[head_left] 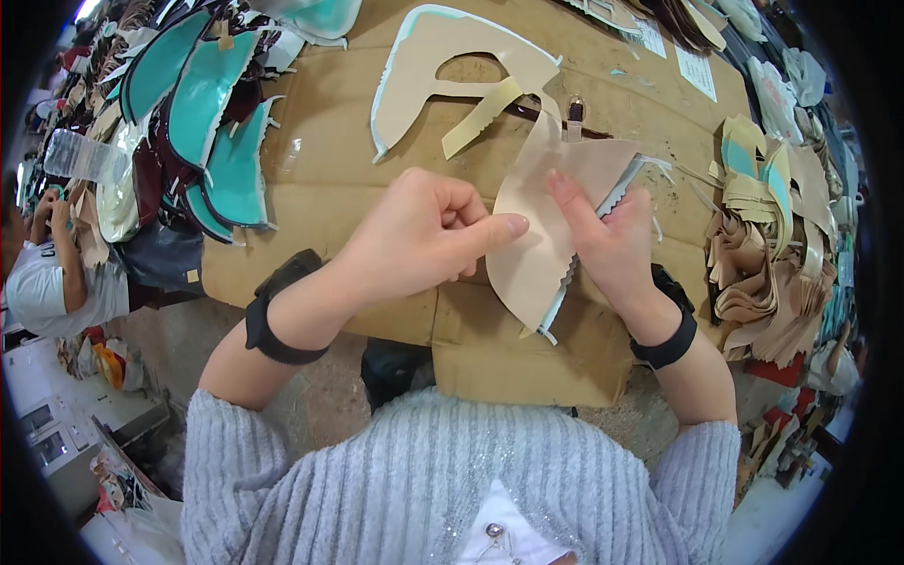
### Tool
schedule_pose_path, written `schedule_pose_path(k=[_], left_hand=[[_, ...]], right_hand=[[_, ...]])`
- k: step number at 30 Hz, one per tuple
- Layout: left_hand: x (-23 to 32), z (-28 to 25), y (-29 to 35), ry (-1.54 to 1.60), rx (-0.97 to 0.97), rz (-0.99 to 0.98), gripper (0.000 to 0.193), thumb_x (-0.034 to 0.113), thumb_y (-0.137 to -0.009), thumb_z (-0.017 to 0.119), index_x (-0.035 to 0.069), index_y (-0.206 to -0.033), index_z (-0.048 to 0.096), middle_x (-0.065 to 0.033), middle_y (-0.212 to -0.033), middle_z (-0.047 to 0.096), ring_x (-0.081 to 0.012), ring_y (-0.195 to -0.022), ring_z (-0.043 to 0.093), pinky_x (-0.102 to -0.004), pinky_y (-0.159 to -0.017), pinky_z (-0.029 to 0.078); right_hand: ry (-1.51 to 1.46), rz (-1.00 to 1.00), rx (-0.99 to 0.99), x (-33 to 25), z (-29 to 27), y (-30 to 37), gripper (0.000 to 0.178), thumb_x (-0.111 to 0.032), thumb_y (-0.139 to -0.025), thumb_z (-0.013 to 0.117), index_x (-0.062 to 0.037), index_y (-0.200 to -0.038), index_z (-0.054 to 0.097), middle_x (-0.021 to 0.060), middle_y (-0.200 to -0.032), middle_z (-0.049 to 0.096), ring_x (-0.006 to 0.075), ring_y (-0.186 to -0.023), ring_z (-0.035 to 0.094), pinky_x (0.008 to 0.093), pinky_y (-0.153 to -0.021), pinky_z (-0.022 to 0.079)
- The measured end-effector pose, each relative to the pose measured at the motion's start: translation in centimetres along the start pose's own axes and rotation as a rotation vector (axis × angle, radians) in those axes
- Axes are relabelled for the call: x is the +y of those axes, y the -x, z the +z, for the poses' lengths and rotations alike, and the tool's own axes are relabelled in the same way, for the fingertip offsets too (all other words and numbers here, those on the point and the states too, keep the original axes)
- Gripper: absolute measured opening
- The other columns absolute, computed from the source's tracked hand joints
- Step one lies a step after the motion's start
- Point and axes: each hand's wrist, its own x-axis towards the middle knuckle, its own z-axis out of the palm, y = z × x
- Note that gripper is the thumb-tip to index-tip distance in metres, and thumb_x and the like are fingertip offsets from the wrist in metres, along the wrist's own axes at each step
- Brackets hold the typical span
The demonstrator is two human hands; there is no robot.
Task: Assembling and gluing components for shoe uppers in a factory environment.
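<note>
My right hand [612,231] grips a beige leather shoe upper [523,268] with a zigzag-cut edge and pale lining, thumb on its face and fingers behind. White thread-like ends hang from its corners. My left hand [428,226] is closed beside the upper's left side, thumb pressed against the curled fingers. Whatever might be pinched there is too small or hidden to make out. Beyond the hands, a second beige upper [405,85] with a white edge lies on the cardboard. A yellowish zigzag-edged strip [482,118] crosses it, and a small dark strap [575,110] shows behind the held upper.
Brown cardboard [320,122] covers the worktable. Turquoise-lined dark pieces [212,94] are heaped at the left, near a clear plastic bottle [85,155]. Stacked beige leather pieces [767,254] stand at the right, with printed paper [697,73] at the back. Another person [61,282] is at far left.
</note>
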Motion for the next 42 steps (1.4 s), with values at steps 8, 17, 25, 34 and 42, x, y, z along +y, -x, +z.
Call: schedule_pose_path(k=[8, 17, 25, 34, 42], left_hand=[[-0.8, -0.4, -0.8, 0.209, -0.035, 0.059, 0.03, 0.023, -0.085, 0.072, 0.004, -0.068, 0.058, 0.0005, -0.057, 0.058, -0.0031, -0.049, 0.052, -0.0175, -0.045, 0.04], [-1.6, 0.1, -1.5, 0.223, -0.01, 0.197, 0.023, 0.019, -0.087, 0.069, 0.001, -0.078, 0.057, 0.0036, -0.072, 0.058, 0.0, -0.062, 0.049, -0.0161, -0.053, 0.037], [-2.0, 1.1, -3.6, 0.157, 0.081, 0.322, 0.028, 0.02, -0.088, 0.065, -0.003, -0.072, 0.061, 0.0013, -0.057, 0.053, -0.0033, -0.053, 0.044, -0.0239, -0.047, 0.035], [-0.9, -0.3, -2.7, 0.086, 0.062, 0.208, 0.03, 0.024, -0.093, 0.059, -0.002, -0.078, 0.062, 0.0004, -0.063, 0.059, -0.0042, -0.054, 0.052, -0.0209, -0.048, 0.04], [-1.0, -0.3, 2.2, 0.018, 0.072, 0.15, 0.025, 0.019, -0.09, 0.066, 0.002, -0.073, 0.059, 0.0017, -0.062, 0.059, -0.0021, -0.055, 0.054, -0.0173, -0.049, 0.04]], right_hand=[[-0.074, 0.031, 0.01, -0.1, 0.1, -0.4, 0.015, -0.011, -0.087, 0.066, 0.0035, -0.09, 0.065, 0.0027, -0.078, 0.066, 0.0065, -0.068, 0.058, 0.0225, -0.059, 0.046], [-0.287, 0.095, 0.035, -0.3, 0.5, -0.3, 0.019, -0.01, -0.084, 0.069, 0.0045, -0.096, 0.065, 0.0055, -0.083, 0.068, 0.0094, -0.07, 0.062, 0.0251, -0.063, 0.05], [-0.239, 0.141, -0.05, -0.3, -0.1, -0.4, 0.028, -0.016, -0.087, 0.068, 0.0037, -0.106, 0.062, 0.0071, -0.094, 0.067, 0.0115, -0.079, 0.063, 0.0271, -0.066, 0.051], [-0.174, 0.29, -0.249, -0.1, -1.0, -0.5, 0.032, -0.015, -0.087, 0.066, -0.0014, -0.113, 0.054, 0.003, -0.092, 0.063, 0.0083, -0.076, 0.062, 0.0217, -0.057, 0.049], [-0.207, 0.114, -0.063, 1.0, -0.6, -0.3, 0.027, -0.013, -0.088, 0.065, -0.0039, -0.112, 0.057, 0.0022, -0.096, 0.064, 0.0079, -0.079, 0.062, 0.0204, -0.055, 0.047]])
